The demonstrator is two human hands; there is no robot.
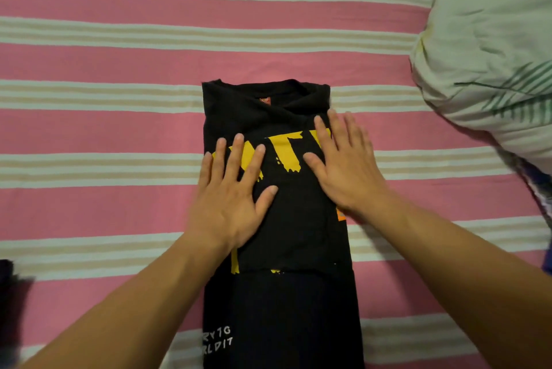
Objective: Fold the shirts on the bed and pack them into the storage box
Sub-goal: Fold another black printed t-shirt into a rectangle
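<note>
Two hands lay flat on the black shirt (286, 219), and neither one gripped a thing! The left hand (230, 189) pressed down on the shirt's left side, fingers (236, 156) straight and spread across the yellow print (286, 153); the right hand (343, 165) pressed the right side, its fingers straight too, overlapping the shirt's right edge. The shirt itself lay in the middle of the bed (119, 129), on the pink sheet with its pale stripes, folded into a long narrow panel with the sleeves turned in, collar and red neck label (264, 100) at the far end, white lettering (216, 340) near the close end. A bit of orange (341, 215) peeked out below the right wrist. Off to the right sat a pale green pillow (484, 55) with a leaf pattern, well apart from the shirt. A dark blurred shape (12, 288) showed at the left edge, too unclear to name.
</note>
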